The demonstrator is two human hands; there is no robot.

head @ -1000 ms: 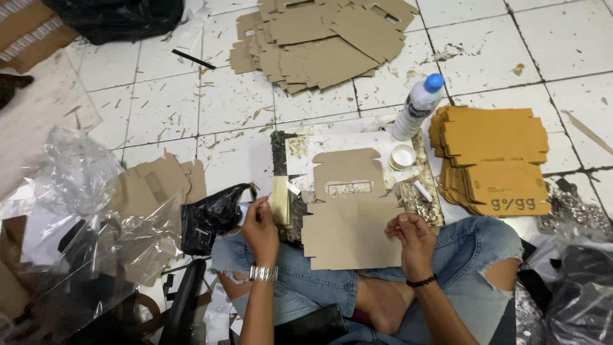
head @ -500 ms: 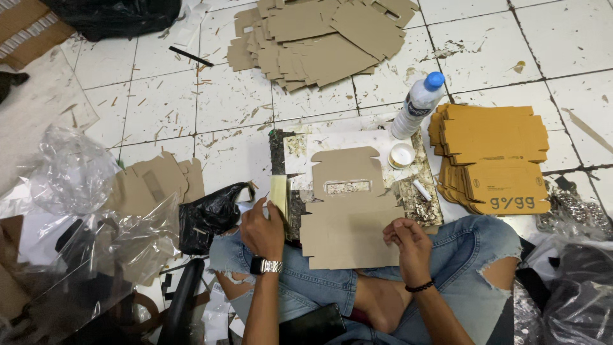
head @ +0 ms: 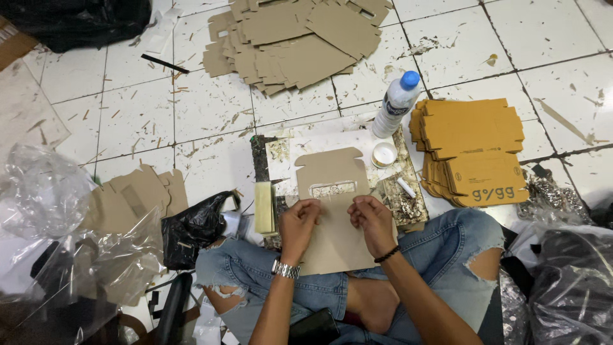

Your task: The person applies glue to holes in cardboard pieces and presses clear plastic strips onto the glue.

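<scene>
Cardboard is what both hands work on: a flat die-cut cardboard blank (head: 332, 211) with a window slot lies over my lap and the stained work board (head: 399, 191) at six o'clock of the floor. My left hand (head: 299, 222) and right hand (head: 371, 217) sit side by side on its middle, fingers curled together and pinching the sheet just below the slot. I judge the main risk is a tear or a crooked crease at the thin strip around that slot, since the pinch lands right beside it and the blank hangs half unsupported over my knees. Open glue, if that is what the small white cap (head: 384, 154) holds, sits just beside the blank at one o'clock and could smear it; the plastic bottle (head: 396, 103) stands upright nearby and could tip with a knock. Counting: one blank in hand, one bottle, one cap, one pale block (head: 263, 207) at nine o'clock, one orange-brown stack of folded blanks (head: 469, 150) at three o'clock, one loose heap of brown blanks (head: 297, 38) at twelve o'clock, one black bag (head: 195, 227).
</scene>
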